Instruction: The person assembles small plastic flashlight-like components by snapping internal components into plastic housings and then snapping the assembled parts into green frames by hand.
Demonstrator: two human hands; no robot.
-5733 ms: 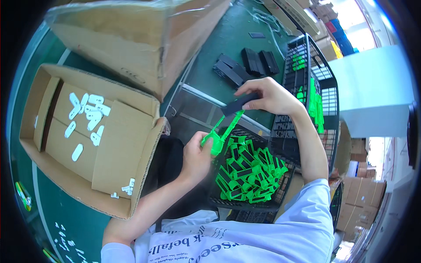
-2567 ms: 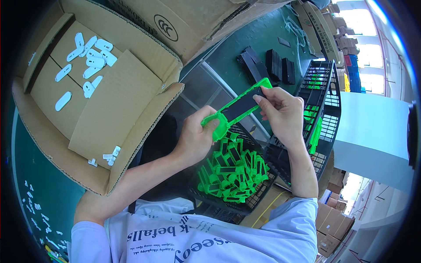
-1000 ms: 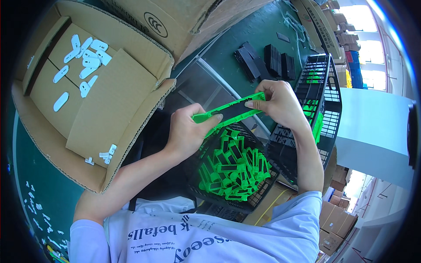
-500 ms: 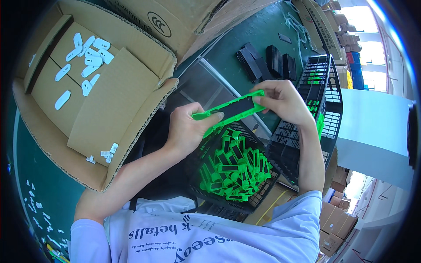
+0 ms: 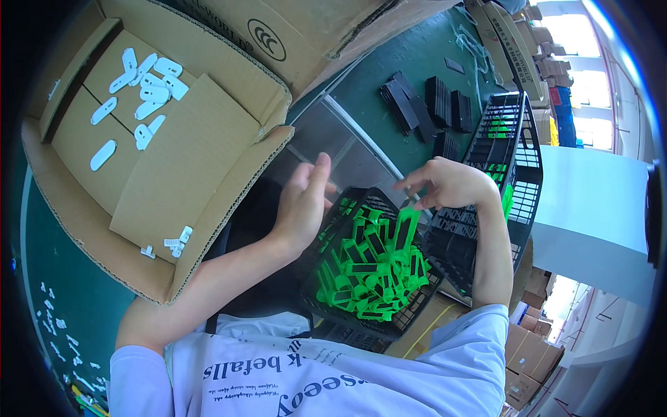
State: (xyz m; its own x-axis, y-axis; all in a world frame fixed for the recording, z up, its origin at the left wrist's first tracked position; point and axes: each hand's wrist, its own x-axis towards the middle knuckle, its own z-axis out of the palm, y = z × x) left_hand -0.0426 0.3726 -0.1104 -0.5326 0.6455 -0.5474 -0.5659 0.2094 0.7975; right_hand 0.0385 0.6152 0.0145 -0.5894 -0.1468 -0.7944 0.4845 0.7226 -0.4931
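Note:
A long green plastic frame with a dark strip [image 5: 404,231] stands steeply tilted and blurred over the heap of like green frames [image 5: 361,278]. That heap fills much of a black plastic crate [image 5: 410,316] in front of me. Just above the tilted frame's upper end is my right hand [image 5: 455,185], its fingers bent but apart, seemingly off the frame. My left hand [image 5: 303,205] hovers at the crate's left edge, thumb up and fingers loosely spread, with nothing in it.
On the left sits an open cardboard box [image 5: 187,174] with several white oval pieces [image 5: 154,90] on its flaps. Stacks of black strips [image 5: 438,101] lie on the green table [image 5: 361,76]. Another black crate [image 5: 486,149] with green pieces stands at right. A large carton [image 5: 306,35] is behind.
The green frame has left both hands and dropped down over the heap in the crate. My left hand has opened; my right hand has come lower.

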